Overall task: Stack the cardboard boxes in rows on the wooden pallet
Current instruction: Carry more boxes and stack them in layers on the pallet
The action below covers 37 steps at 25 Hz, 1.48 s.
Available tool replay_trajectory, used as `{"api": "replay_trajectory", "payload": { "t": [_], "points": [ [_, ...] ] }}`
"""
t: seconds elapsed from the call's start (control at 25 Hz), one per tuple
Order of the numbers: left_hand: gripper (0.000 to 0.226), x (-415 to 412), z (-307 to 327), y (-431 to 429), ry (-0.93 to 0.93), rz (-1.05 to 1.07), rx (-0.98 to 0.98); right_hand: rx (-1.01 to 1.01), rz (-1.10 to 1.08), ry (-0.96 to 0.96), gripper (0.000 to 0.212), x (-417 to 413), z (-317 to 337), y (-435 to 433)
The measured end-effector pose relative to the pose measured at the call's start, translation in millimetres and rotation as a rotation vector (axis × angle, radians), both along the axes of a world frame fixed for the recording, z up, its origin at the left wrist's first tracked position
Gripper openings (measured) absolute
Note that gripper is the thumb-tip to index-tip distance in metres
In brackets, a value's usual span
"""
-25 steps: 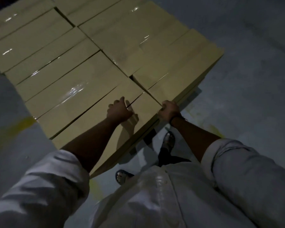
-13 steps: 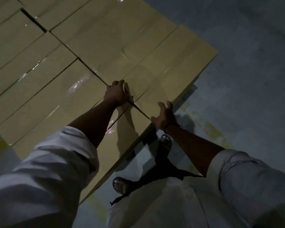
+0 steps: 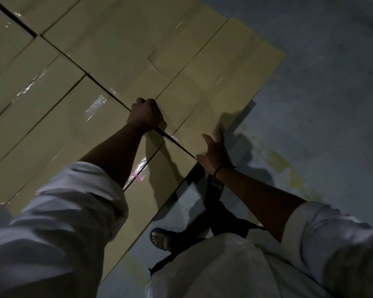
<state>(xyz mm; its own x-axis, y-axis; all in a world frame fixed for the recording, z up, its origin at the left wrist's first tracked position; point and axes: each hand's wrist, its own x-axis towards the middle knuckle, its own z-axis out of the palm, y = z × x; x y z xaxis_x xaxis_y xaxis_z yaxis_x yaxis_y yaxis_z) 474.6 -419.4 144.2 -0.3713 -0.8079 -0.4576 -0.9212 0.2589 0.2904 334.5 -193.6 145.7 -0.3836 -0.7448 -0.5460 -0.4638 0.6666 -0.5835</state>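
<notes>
Long tan cardboard boxes lie flat in tight rows, taped on top. The right-hand group of boxes (image 3: 220,78) ends at a corner over the floor. The nearest box (image 3: 155,190) lies in front of me. My left hand (image 3: 145,116) is curled, its fingers hooked into the dark gap between two groups of boxes. My right hand (image 3: 213,154) rests with fingers spread against the near corner of the right-hand boxes, at the stack's edge. The wooden pallet is hidden beneath the boxes.
More rows of boxes (image 3: 37,89) fill the left side. Grey concrete floor (image 3: 321,104) with worn yellow paint marks (image 3: 289,168) lies to the right. My sandalled foot (image 3: 160,237) stands close to the stack's near edge.
I have leaned in closer over the stack. My left hand has slid further along the gap between the boxes. My right hand went from curled on the corner to fingers spread against it.
</notes>
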Motion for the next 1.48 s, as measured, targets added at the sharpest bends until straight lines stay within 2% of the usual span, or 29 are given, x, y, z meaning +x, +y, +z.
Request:
{"api": "replay_trajectory", "payload": {
  "t": [0.08, 0.28, 0.4, 0.52, 0.64, 0.76, 0.88, 1.0, 1.16, 1.32, 1.4, 1.48],
  "points": [
    [0.059, 5.1, -2.1, -2.4, -0.004, -0.023, 0.005, 0.0, 0.019, 0.01, 0.071, 2.4, 0.2, 2.5],
    [0.07, 18.7, -9.0, 9.1, -0.043, -0.074, -0.035, 0.031, 0.125, 0.04, 0.072, 15.9, -7.5, 2.4],
    [0.072, 31.0, -10.7, 26.8, 0.034, -0.072, -0.033, 0.059, 0.18, 0.096, 0.073, 17.2, -11.8, 2.4],
    [0.07, 56.4, -1.8, 58.5, 0.159, 0.075, -0.02, 0.074, 0.215, 0.148, 0.07, 19.7, -11.6, 3.8],
    [0.068, 102.0, 6.9, 105.7, 0.206, 0.166, -0.076, 0.105, 0.257, 0.379, 0.059, 32.8, -4.8, 2.0],
    [0.066, 166.1, 11.4, 156.7, 0.197, 0.271, -0.113, -0.012, 0.392, 0.488, 0.05, 61.3, 4.1, 2.2],
    [0.065, 231.6, 9.1, 205.3, 0.093, 0.457, -0.108, -0.042, 0.539, 0.486, 0.05, 98.7, 7.0, 6.4],
    [0.064, 286.5, 11.6, 246.0, -0.01, 0.629, -0.11, 0.058, 0.64, 0.457, 0.059, 133.6, 1.6, 13.9],
    [0.06, 333.5, 17.7, 287.3, -0.106, 0.795, -0.093, 0.179, 0.66, 0.458, 0.076, 160.1, 0.0, 21.6],
    [0.033, 344.1, 25.0, 292.1, -0.021, 1.002, 0.02, 0.224, 0.67, 0.464, 0.081, 159.6, 5.9, 21.7],
    [0.031, 343.0, 29.7, 290.2, 0.038, 1.018, 0.087, 0.239, 0.654, 0.454, 0.082, 155.4, 5.8, 22.5],
    [0.038, 342.5, 31.4, 288.0, 0.048, 0.988, 0.096, 0.241, 0.653, 0.452, 0.083, 151.8, 4.4, 23.1]
  ]
}}
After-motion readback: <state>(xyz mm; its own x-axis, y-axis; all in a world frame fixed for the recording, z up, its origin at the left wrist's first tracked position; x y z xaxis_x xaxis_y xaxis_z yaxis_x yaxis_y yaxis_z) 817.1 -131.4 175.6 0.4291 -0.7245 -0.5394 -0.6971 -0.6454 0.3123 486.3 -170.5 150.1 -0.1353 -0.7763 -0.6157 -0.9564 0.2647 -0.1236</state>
